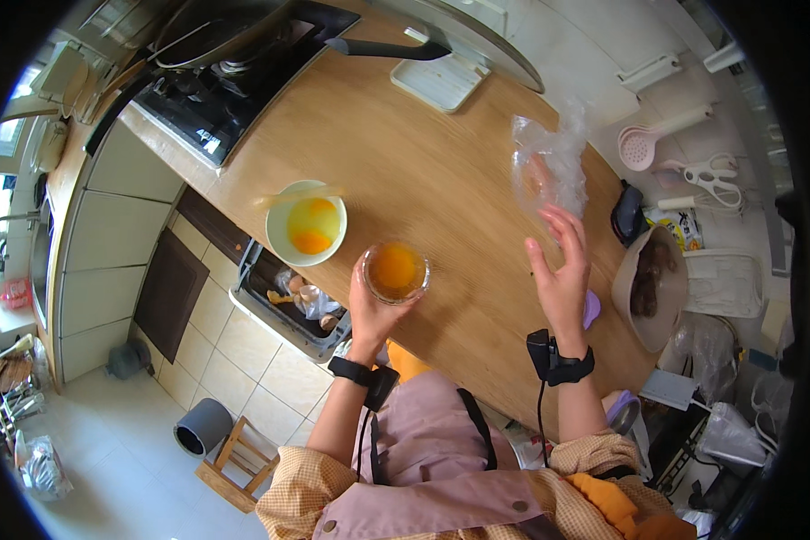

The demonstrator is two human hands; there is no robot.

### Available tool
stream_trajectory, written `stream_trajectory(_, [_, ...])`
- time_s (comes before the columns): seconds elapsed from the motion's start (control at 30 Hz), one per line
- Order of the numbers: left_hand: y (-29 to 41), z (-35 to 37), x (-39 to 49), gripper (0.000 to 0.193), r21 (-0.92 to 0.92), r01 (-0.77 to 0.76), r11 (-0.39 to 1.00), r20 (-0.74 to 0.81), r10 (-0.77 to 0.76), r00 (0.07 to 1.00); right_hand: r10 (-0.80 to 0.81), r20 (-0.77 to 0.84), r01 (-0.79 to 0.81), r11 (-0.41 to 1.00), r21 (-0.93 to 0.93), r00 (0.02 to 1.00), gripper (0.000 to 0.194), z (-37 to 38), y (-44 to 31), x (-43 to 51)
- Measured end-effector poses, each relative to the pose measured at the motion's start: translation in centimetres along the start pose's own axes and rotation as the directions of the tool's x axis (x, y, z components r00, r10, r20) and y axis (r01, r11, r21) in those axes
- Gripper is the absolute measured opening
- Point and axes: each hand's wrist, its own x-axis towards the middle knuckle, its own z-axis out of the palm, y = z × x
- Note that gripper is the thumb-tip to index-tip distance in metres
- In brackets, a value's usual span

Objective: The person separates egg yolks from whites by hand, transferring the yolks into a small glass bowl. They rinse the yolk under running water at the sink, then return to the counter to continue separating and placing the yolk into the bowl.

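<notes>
My left hand is closed around a clear glass with orange-yellow liquid in it, over the front edge of the wooden counter. A pale green bowl beside it holds raw egg with orange yolks, and a light wooden utensil, its kind unclear, lies across its rim. Fingers apart, my right hand is raised over the counter's right part, holding nothing that shows. Just beyond its fingertips is a crumpled clear plastic bag with something pinkish inside.
A gas stove with a wok stands at the upper left. A white tray lies at the back. An open waste bin with eggshells is below the counter's edge. At the right stands a beige container of dark items.
</notes>
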Motion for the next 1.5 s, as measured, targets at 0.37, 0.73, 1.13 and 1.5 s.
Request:
stream_trajectory(0.37, [1.7,-2.6,-3.9,0.094,0.018,0.041,0.999,-0.072,-0.039,0.997,-0.579,0.558,0.619,0.773,0.142,0.595,0.020,17.0,-8.4,9.7])
stream_trajectory(0.73, [8.0,-9.6,-9.7,0.091,-0.033,0.098,0.995,-0.234,-0.103,0.967,-0.583,0.531,0.701,0.712,-0.030,0.615,0.013,21.3,-8.1,7.5])
stream_trajectory(1.13, [9.0,-9.9,-9.2,0.091,-0.087,0.040,0.995,-0.227,-0.059,0.972,-0.450,0.272,0.437,0.893,0.111,0.850,0.014,15.1,-9.9,5.4])
stream_trajectory(1.5, [9.6,-10.2,-10.7,0.090,-0.057,-0.048,0.997,-0.237,0.033,0.971,-0.223,0.183,0.225,0.974,0.009,0.958,0.023,13.6,-5.3,5.8])
